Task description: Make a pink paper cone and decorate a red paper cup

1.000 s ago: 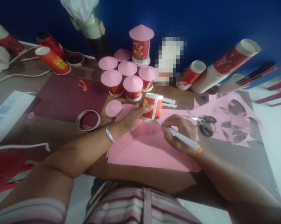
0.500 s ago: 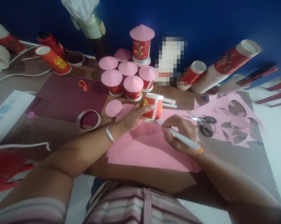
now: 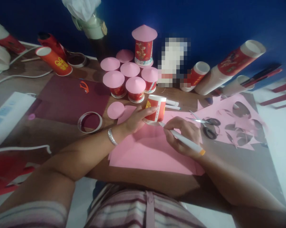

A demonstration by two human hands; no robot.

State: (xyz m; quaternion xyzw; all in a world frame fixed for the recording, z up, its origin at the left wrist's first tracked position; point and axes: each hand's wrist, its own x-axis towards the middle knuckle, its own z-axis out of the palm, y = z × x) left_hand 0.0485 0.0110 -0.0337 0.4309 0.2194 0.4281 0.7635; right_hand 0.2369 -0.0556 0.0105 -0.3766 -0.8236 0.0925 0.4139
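Observation:
My left hand [image 3: 139, 118] is wrapped round a short red paper tube [image 3: 154, 109] with a white rim and yellow print, held over the stacked pink paper sheets [image 3: 143, 155]. In my right hand [image 3: 182, 134] is a white marker [image 3: 188, 141] with an orange end. Its tip meets the tube's lower white edge. Behind the tube stand several small red tubes [image 3: 135, 95] under pink cone roofs [image 3: 135, 85], with a taller roofed tube [image 3: 144, 50] at the back. A pink paper disc [image 3: 116, 110] lies left of the sheets.
Scissors [image 3: 208, 125] lie on cut pink scraps [image 3: 219, 109] at the right. Long cardboard tubes [image 3: 228, 71] lean by the blue wall. A tape roll [image 3: 89, 122] and an orange clip-like piece [image 3: 84, 86] lie left; more markers [image 3: 172, 107] lie behind the held tube.
The marker and my right hand have shifted very slightly left along the tube's lower edge. My left hand and the tube look the same.

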